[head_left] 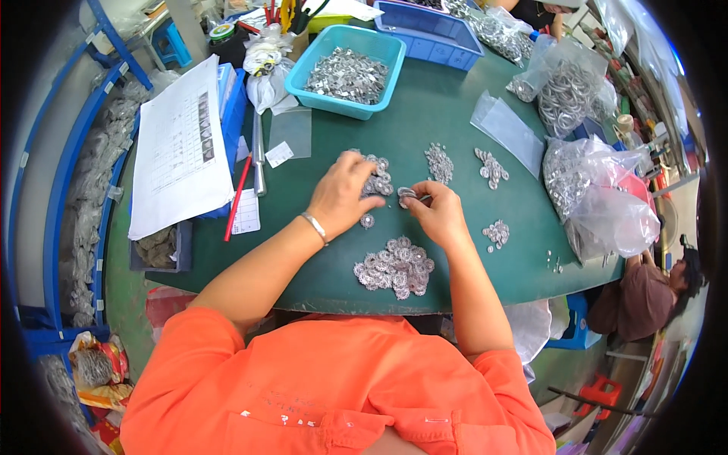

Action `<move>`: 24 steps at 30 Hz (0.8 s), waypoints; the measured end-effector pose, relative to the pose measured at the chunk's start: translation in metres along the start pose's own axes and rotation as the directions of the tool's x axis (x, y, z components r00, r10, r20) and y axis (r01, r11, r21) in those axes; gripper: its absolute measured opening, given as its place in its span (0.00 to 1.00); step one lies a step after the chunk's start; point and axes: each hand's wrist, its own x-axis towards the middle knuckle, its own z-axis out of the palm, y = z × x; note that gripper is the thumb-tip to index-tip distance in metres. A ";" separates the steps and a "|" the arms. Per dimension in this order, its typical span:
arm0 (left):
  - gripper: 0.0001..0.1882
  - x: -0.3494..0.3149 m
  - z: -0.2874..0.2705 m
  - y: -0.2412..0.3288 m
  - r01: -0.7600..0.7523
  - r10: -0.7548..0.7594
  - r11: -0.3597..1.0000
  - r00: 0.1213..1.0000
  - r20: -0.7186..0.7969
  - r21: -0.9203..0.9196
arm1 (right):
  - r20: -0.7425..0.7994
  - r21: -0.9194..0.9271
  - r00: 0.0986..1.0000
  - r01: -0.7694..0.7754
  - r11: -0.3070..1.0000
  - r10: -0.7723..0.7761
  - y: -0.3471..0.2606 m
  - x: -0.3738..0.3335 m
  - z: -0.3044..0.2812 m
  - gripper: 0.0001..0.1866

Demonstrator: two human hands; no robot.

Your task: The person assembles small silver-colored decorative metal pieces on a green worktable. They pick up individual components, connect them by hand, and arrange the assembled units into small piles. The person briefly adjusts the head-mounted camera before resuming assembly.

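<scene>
My left hand reaches over a small pile of round silvery metal discs, its fingers curved and apart from the thumb. A single disc lies below that thumb. Beside the pile, my right hand pinches a few stacked metal discs between thumb and fingers. Nearer me, between my forearms, spreads a larger heap of toothed metal discs. Beyond my right hand lies a pile of tiny metal pieces. Farther right are two more small groups, one of oval pieces and one of small round pieces.
A turquoise basin of small metal parts and a blue crate stand at the back. Plastic bags of metal rings line the right. Paper sheets and a red pencil lie left. A person is at far right.
</scene>
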 end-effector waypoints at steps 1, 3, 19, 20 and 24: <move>0.42 -0.003 -0.013 -0.003 0.155 -0.158 0.987 0.983 0.093 0.040 | -0.012 -0.035 0.999 0.049 0.998 -0.049 -0.003 0.005 0.003 0.14; 0.48 -0.012 -0.030 -0.006 0.319 -0.354 0.930 0.910 0.214 0.182 | 0.055 -0.186 0.998 0.031 0.982 -0.021 -0.006 0.011 0.004 0.23; 0.41 -0.013 -0.012 -0.021 0.156 -0.166 0.986 0.947 0.274 0.061 | 0.233 -0.081 0.897 0.403 0.912 -0.376 -0.035 -0.006 0.031 0.11; 0.32 -0.013 -0.006 -0.023 0.123 -0.122 0.992 0.964 0.237 0.009 | 0.225 -0.176 0.883 0.453 0.874 -0.413 -0.035 -0.008 0.039 0.09; 0.16 0.000 -0.004 -0.030 0.288 -0.203 0.862 0.950 0.238 -0.417 | -0.016 -0.190 0.880 0.463 0.866 -0.474 -0.031 0.003 0.046 0.03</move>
